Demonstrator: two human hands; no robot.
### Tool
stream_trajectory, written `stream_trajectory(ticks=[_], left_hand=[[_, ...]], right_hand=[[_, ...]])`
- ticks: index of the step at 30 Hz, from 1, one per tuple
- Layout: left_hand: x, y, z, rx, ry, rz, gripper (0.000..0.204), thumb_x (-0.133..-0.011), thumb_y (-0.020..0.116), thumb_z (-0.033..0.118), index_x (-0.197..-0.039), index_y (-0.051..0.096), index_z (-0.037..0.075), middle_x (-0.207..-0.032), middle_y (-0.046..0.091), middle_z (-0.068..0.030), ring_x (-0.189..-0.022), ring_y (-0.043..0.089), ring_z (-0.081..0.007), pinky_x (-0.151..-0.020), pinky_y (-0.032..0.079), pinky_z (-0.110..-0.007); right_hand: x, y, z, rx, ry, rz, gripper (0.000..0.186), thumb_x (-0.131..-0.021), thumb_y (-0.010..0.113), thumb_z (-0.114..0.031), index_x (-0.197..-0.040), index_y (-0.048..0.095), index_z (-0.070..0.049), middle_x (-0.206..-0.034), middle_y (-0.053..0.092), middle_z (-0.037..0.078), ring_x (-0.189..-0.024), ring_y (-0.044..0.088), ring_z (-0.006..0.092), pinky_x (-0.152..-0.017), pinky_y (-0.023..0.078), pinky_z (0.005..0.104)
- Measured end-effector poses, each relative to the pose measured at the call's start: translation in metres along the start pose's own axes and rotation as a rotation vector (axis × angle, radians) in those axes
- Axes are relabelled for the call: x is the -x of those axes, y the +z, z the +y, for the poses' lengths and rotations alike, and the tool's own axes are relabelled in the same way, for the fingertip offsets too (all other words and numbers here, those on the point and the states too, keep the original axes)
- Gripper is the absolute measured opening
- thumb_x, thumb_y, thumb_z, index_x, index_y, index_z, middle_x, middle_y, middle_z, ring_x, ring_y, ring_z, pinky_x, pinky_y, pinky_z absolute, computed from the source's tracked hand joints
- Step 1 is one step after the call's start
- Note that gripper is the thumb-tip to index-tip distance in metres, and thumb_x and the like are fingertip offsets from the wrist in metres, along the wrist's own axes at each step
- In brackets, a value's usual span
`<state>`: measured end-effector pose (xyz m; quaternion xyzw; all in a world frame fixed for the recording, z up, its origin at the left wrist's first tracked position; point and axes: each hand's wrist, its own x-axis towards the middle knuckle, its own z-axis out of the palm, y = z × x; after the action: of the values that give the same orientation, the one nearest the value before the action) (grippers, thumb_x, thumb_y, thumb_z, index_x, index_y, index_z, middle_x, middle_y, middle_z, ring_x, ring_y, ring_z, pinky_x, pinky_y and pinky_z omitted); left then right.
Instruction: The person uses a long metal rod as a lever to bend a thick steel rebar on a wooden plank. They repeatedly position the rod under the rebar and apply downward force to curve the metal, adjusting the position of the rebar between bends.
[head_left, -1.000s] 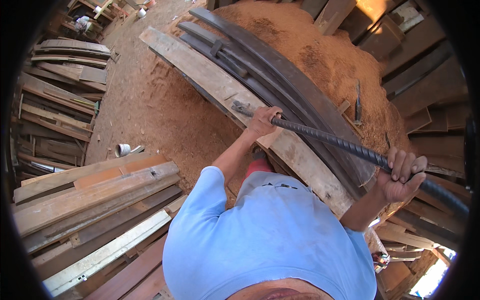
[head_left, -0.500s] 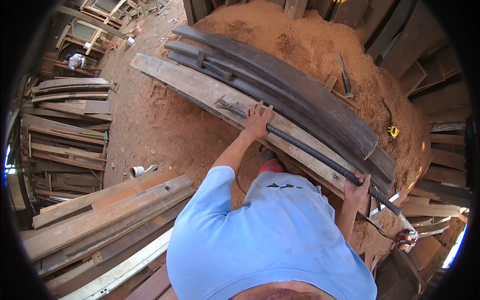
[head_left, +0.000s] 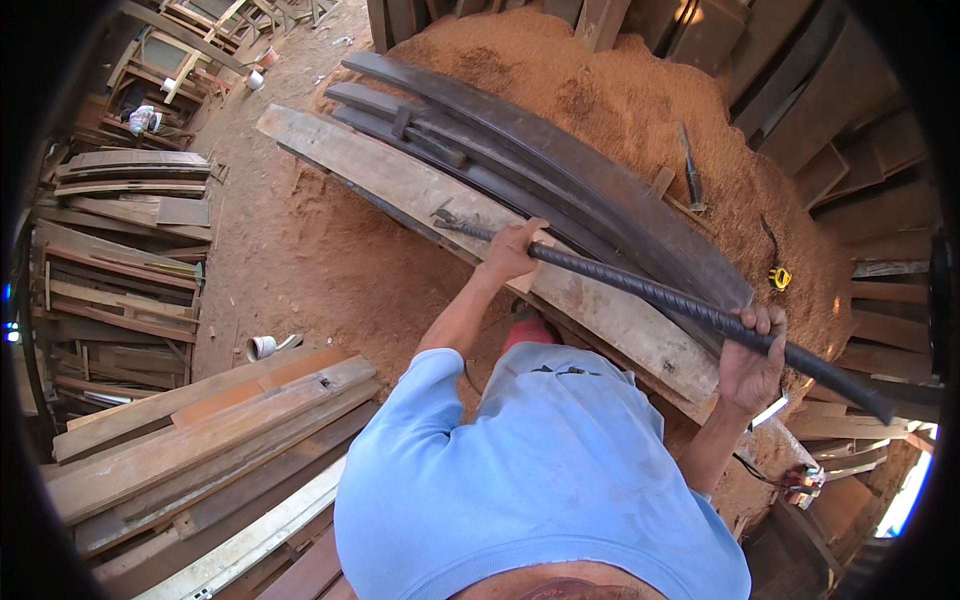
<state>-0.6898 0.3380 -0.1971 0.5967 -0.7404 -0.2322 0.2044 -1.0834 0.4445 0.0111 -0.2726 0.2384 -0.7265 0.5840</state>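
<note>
A long dark ribbed metal bar (head_left: 640,288) with a small forked, claw-like tip crosses in front of me. Its tip lies over a pale, worn plank (head_left: 390,180). My left hand (head_left: 513,250) is closed round the bar not far from that tip. Toward the plain end, my right hand (head_left: 752,362) grips it with curled fingers, and this end is lifted off the wood. Just beyond the pale plank lie several dark boards (head_left: 570,165), with a dark hammer-like tool (head_left: 428,142) on them.
Reddish sawdust (head_left: 600,95) is heaped behind the boards. A chisel-like tool (head_left: 690,170) and a yellow tape measure (head_left: 779,279) lie on it. Stacked planks (head_left: 210,430) stand at the left, near a white container (head_left: 262,347). A power tool (head_left: 803,485) is at lower right. Another person (head_left: 145,120) is far left.
The bar's right end has come up and outward, with my right hand higher and farther right. My left hand, its fingers spread over the bar before, now wraps round it.
</note>
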Motion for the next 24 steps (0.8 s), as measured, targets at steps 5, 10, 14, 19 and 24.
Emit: stream_trajectory(ticks=[5,10,14,19,24], left_hand=[[-0.004,-0.048,0.001,0.238,-0.067,-0.001,0.048,-0.074,0.073,0.003,-0.12,0.065,0.015,-0.076,0.067,-0.013,-0.06,0.057,-0.0253,-0.059,0.045,-0.037],[0.008,-0.045,-0.032,0.367,0.022,0.18,0.026,-0.08,0.076,0.004,-0.105,0.071,0.011,-0.072,0.064,-0.01,-0.053,0.05,-0.0181,-0.055,0.042,-0.033],[0.021,-0.071,0.015,0.443,-0.017,0.21,0.022,-0.082,0.078,0.007,-0.103,0.071,0.01,-0.07,0.062,-0.0078,-0.053,0.048,-0.0158,-0.053,0.041,-0.032],[0.024,-0.087,0.059,0.471,-0.002,0.292,0.032,-0.082,0.081,0.009,-0.112,0.069,0.011,-0.068,0.058,-0.0045,-0.053,0.051,-0.0136,-0.052,0.042,-0.031],[0.023,-0.077,0.081,0.551,0.072,0.38,0.058,-0.08,0.084,0.014,-0.131,0.057,0.009,-0.078,0.06,-0.0064,-0.068,0.061,-0.0208,-0.064,0.048,-0.035]], right_hand=[[-0.055,0.086,0.012,0.182,-0.115,-0.423,0.042,-0.096,0.07,-0.031,-0.124,0.047,-0.009,-0.115,0.055,0.013,-0.114,0.053,0.0246,-0.11,0.037,0.0454],[-0.107,0.144,0.034,0.065,-0.107,-0.871,0.035,-0.101,0.065,-0.037,-0.113,0.052,-0.008,-0.074,0.061,0.001,-0.074,0.064,0.0172,-0.089,0.051,0.042],[-0.125,0.184,0.015,-0.038,-0.152,-0.857,0.025,-0.099,0.067,-0.031,-0.096,0.053,-0.011,-0.054,0.052,-0.009,-0.049,0.054,0.0053,-0.069,0.051,0.027],[-0.131,0.213,-0.023,-0.163,-0.245,-0.798,0.021,-0.084,0.072,-0.017,-0.085,0.052,-0.012,-0.051,0.055,-0.01,-0.046,0.055,0.0016,-0.062,0.049,0.0194],[-0.145,0.212,-0.049,-0.262,-0.196,-0.837,0.019,-0.08,0.073,-0.014,-0.083,0.054,-0.012,-0.05,0.055,-0.009,-0.045,0.052,0.0023,-0.065,0.047,0.0215]])
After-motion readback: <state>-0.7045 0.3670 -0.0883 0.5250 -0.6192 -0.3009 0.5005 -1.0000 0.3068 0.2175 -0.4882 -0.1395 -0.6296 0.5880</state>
